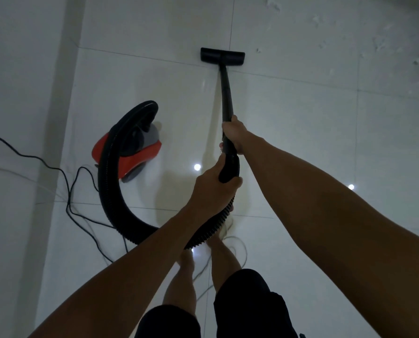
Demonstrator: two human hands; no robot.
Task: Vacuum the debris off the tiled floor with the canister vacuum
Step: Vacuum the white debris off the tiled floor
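Note:
A red and grey canister vacuum (pixel 137 152) sits on the white tiled floor (pixel 301 132) to my left. Its ribbed black hose (pixel 110 198) curves from the canister round to the handle end (pixel 229 167). My left hand (pixel 212 189) grips that handle end. My right hand (pixel 235 134) grips the black wand (pixel 226 93) higher up. The flat black floor nozzle (pixel 222 55) rests on the tiles ahead, near a grout line. Pale specks of debris (pixel 379 42) lie scattered at the upper right.
A black power cord (pixel 66 191) trails in loops across the floor at the left, behind the canister. A pale wall or skirting (pixel 20 69) runs along the left side. My bare legs (pixel 203 272) stand below the hose, with a thin cable near my feet.

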